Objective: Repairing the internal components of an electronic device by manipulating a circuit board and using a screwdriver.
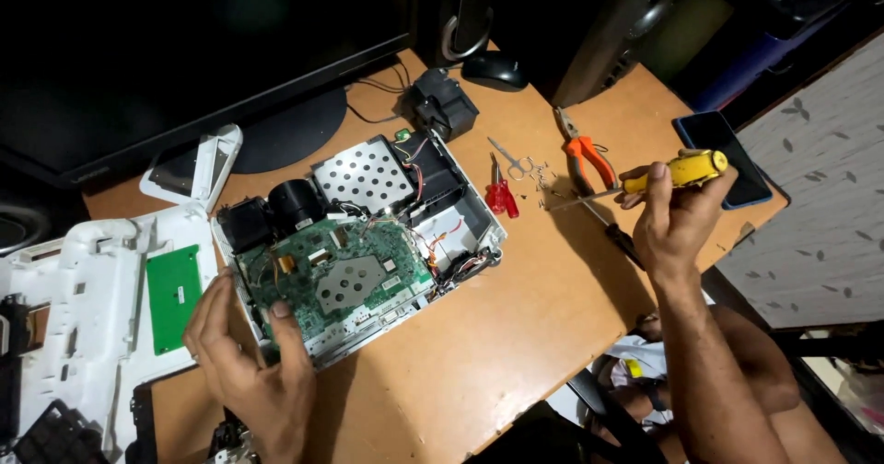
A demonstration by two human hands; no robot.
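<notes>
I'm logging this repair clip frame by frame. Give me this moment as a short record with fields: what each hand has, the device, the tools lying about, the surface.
left hand: open, fingers resting on the near edge of the opened device
right hand: raised, gripping a yellow-handled screwdriver
opened device: white casing, lid off, green circuit board exposed
loose tools: orange-handled pliers, small red screwdriver, small scissors
removed white cover: lying left of the device
surface: wooden desk
</notes>
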